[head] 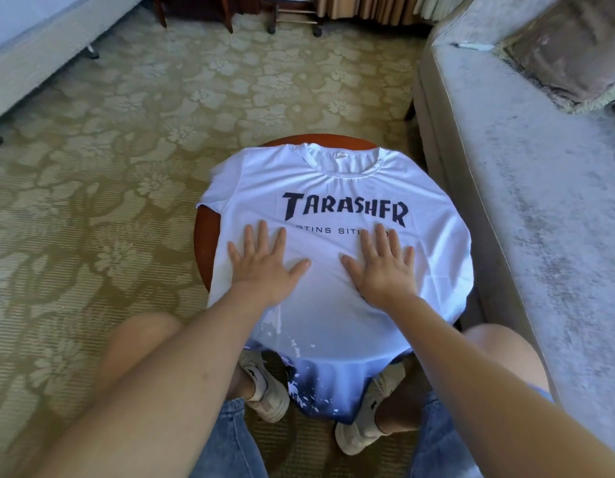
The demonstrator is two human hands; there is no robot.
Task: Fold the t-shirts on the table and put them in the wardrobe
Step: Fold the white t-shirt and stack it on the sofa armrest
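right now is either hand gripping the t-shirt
No, the left hand and the right hand both lie flat on the t-shirt with fingers straight and spread.

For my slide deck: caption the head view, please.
Unfolded t-shirt spread over a round table, left hand and right hand pressing it flat.

The person wears blue denim shorts (230, 443), white socks (260, 383) and cream sneakers (352, 441) with dark logos.
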